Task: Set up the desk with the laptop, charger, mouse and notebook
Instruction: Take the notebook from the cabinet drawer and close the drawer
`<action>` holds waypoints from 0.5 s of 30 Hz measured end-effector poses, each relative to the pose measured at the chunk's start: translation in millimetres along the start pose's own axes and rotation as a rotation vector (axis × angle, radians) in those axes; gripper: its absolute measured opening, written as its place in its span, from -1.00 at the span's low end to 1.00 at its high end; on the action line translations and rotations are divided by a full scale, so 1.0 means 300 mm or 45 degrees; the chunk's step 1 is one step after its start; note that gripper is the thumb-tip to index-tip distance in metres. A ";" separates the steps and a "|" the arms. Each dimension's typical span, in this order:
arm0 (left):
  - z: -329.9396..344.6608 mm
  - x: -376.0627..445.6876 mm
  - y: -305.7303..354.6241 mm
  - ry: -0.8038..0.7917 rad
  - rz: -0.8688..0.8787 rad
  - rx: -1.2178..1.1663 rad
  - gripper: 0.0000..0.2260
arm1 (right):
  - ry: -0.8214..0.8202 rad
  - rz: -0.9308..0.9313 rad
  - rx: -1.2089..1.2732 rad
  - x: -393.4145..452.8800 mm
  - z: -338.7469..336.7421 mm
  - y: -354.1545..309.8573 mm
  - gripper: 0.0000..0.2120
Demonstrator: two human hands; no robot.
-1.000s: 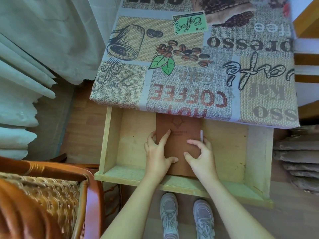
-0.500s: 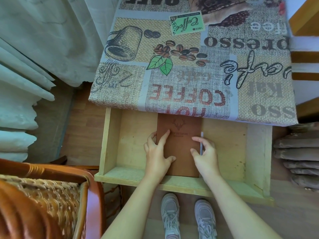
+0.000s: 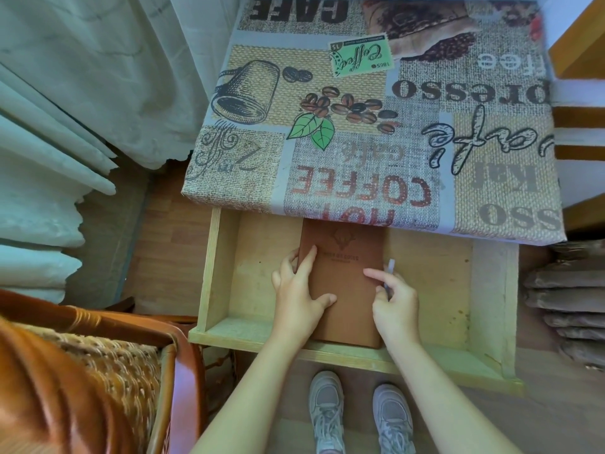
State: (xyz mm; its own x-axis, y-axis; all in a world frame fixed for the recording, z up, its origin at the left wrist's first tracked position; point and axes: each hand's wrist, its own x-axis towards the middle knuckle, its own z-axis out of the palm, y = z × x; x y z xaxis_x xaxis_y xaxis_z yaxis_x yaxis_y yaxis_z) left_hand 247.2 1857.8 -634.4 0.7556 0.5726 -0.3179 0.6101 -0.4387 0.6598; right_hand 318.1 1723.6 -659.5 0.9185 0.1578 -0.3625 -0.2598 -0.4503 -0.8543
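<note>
A brown notebook (image 3: 347, 273) with a stamped deer emblem lies flat in the open wooden drawer (image 3: 360, 358) under the desk. Its far end is hidden under the desk's edge. My left hand (image 3: 299, 290) grips the notebook's left edge, fingers along the side and thumb on the cover. My right hand (image 3: 394, 299) rests at its right edge, with the forefinger on the cover. A pale pen (image 3: 390, 267) lies beside the notebook, partly under my right hand. No laptop, charger or mouse is in view.
The desk (image 3: 376, 109) wears a coffee-print cloth. A wicker chair (image 3: 98, 365) with a brown frame stands at the lower left. Pale curtains (image 3: 65, 109) hang at the left. Folded cloths (image 3: 569, 309) are stacked at the right, and my shoes (image 3: 360, 414) show below the drawer.
My right hand has slid from the cover to the notebook's right edge by the pen. The left hand has kept its place.
</note>
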 end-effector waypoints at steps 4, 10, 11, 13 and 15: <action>-0.020 -0.035 0.015 0.007 -0.024 -0.030 -0.19 | 0.046 0.047 0.050 -0.012 -0.007 -0.040 -0.52; -0.062 -0.090 0.057 0.075 -0.025 -0.023 -0.14 | 0.018 -0.010 0.096 -0.050 -0.041 -0.142 -0.53; -0.073 -0.100 0.067 0.076 -0.026 -0.026 -0.13 | 0.013 -0.010 0.093 -0.059 -0.050 -0.159 -0.53; -0.097 -0.125 0.086 0.066 -0.032 -0.038 -0.13 | -0.003 -0.019 0.074 -0.077 -0.067 -0.185 -0.53; -0.120 -0.157 0.100 0.048 -0.046 -0.035 -0.13 | -0.025 -0.017 0.049 -0.099 -0.081 -0.202 -0.52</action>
State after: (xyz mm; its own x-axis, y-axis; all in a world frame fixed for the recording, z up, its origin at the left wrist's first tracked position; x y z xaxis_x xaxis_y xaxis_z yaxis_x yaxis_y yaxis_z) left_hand 221.3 1842.9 -575.1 0.7234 0.6136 -0.3164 0.6297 -0.3985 0.6669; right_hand 313.7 1725.0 -587.8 0.9161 0.1807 -0.3578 -0.2592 -0.4138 -0.8727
